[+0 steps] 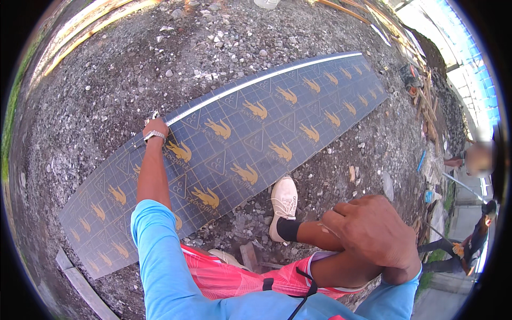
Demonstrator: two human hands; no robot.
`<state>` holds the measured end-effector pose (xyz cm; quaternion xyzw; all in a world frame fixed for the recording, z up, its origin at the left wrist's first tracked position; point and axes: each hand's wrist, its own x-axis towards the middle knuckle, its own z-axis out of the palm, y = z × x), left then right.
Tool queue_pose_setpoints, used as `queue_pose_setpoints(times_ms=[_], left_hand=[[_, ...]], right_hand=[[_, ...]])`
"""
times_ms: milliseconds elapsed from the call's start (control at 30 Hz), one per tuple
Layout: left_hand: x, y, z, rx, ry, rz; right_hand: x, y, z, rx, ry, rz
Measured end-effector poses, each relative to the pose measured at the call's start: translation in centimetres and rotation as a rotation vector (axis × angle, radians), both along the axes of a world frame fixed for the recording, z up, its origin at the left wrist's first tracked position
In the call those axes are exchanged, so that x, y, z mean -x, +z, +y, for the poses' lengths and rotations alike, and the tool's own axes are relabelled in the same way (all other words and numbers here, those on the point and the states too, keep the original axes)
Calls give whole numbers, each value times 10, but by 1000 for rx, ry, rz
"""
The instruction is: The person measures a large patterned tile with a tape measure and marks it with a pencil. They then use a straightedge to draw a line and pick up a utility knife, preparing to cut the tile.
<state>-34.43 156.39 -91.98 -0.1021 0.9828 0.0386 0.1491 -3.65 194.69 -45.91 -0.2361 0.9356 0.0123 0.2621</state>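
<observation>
A long dark grey board (248,149) printed with yellow animal motifs lies on the ground across the view. My left hand (156,129), with a watch at the wrist, is closed on a tape measure near the board's upper edge; the pale blade (266,75) stretches rightward along that edge. My right hand (362,229) is curled in front of my bent leg, near the lower right, apart from the board; a small object in its fingers is too hidden to name. My pale shoe (284,197) stands beside the board's near edge.
Stony soil surrounds the board. Timber strips (80,34) lie at upper left, a grey plank (85,288) at lower left, and scrap wood (426,106) with a blue rod (420,160) at right. Two other people (472,245) are at the far right, near a grey wall.
</observation>
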Motion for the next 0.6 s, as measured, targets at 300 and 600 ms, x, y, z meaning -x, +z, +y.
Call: queue_pose_setpoints(times_ms=[300, 600], left_hand=[[-1, 1, 3, -14, 6, 24], [4, -19, -4, -25, 12, 48]], right_hand=[[0, 8, 1, -59, 45, -109], [-5, 7, 2, -56, 20, -121]])
